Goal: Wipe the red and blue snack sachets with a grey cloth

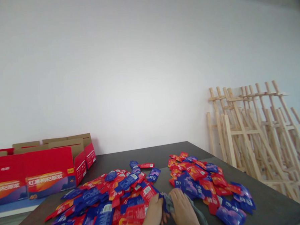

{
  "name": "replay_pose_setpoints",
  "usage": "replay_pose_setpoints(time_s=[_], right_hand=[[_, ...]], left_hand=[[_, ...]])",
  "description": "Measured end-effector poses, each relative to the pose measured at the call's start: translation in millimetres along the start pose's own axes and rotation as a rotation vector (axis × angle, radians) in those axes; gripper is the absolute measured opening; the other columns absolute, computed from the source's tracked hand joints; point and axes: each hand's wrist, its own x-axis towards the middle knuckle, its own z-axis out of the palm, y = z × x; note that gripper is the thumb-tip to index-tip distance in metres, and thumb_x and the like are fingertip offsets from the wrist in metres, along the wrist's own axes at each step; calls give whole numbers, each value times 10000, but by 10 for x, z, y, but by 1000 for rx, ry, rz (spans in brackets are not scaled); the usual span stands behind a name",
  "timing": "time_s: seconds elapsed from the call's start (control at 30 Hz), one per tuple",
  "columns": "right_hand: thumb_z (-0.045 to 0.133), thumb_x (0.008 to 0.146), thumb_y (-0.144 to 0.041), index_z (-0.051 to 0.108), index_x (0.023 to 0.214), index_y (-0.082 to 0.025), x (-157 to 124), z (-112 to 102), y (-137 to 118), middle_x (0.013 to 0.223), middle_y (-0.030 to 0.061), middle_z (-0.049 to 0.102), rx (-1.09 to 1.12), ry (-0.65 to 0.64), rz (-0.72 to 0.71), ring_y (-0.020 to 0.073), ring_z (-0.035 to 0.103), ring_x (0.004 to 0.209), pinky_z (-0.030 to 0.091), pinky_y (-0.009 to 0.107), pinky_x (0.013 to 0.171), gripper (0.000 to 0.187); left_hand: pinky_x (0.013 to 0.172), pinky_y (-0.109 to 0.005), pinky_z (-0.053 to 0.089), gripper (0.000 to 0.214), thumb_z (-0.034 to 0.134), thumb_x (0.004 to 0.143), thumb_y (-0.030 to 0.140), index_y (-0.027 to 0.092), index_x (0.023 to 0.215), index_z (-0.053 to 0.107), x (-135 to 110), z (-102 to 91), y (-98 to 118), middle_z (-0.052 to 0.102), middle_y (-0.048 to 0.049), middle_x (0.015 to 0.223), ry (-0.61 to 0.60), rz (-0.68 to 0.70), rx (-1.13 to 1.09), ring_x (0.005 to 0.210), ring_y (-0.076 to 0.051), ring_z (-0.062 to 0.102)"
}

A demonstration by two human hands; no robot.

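Note:
Low in the middle of the head view, my left hand is closed on a blue pouch, only part of which shows. Right beside it, my right hand grips a grey-green cloth against that pouch. The cloth hangs down past the right wrist, and the fingers partly cover both items. A wide pile of red and blue pouches lies left of my hands. Another pile of such pouches is spread to the right, close to my right hand.
Open red cartons with brown inner flaps stand at the left. The dark table reaches toward a white wall. Several wooden easel-like frames lean against the wall beyond the table's right edge.

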Motion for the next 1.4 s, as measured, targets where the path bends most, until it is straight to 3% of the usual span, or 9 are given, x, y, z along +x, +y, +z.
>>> replay_pose_setpoints(time_s=[0.13,0.23,0.37,0.5,0.63,0.87,1.0,1.17,1.4], right_hand=[[493,634,-72,558,1125,-162,35,-60,359,1217,116,560,-45,-22,120,260,471,1173,362,350,965,504],[477,695,-139,598,961,-164,132,-162,621,1039,107,629,96,16,167,238,565,1018,414,327,889,293],[431,774,-251,574,948,-172,287,-375,813,953,90,633,311,167,247,229,594,913,439,339,825,239],[412,795,-257,567,961,-195,287,-464,623,965,69,609,357,187,96,210,565,933,418,318,838,236],[443,741,-162,568,928,-209,153,-236,238,967,47,596,259,38,-157,198,536,918,402,303,814,229],[453,679,-74,568,1059,-194,105,26,343,1107,78,589,-32,-13,23,246,509,1047,377,352,880,415],[466,699,-97,574,1067,-175,95,-35,572,1086,89,599,-73,-33,85,243,520,1051,385,333,895,391],[471,703,-143,569,1107,-177,39,-40,596,1171,93,580,-88,-35,79,244,503,1110,377,336,927,418],[553,668,-223,442,1302,-70,139,21,467,1391,210,401,-110,44,251,323,416,1234,378,407,940,662]], left_hand=[[405,-279,377,448,240,855,405,116,1040,528,-11,-108,121,617,-37,546,88,66,129,368,-170,504],[604,-309,484,415,299,878,389,160,1102,564,-68,-221,252,682,-74,778,197,254,328,607,-191,631],[833,-269,449,290,432,833,201,262,969,680,-146,-300,319,673,-30,969,64,553,671,926,-168,617],[803,-225,452,399,479,735,57,296,973,691,-156,-275,258,653,-5,1001,-133,650,865,906,-139,608],[801,-203,456,394,478,753,51,301,982,678,-139,-257,206,643,3,1034,-235,715,943,933,-130,599],[790,-193,473,299,437,822,95,255,900,677,-125,-294,118,686,7,937,-217,768,1009,859,-111,632],[868,-219,476,315,426,833,122,258,956,682,-123,-446,338,707,11,1012,2,733,889,932,-117,646],[902,-304,488,313,393,869,257,252,1016,669,-54,-965,892,705,-1,1038,430,640,908,970,-160,645],[945,-348,423,338,371,860,219,198,1043,655,-231,-1546,965,668,-65,1102,450,456,1309,1040,-208,594]])
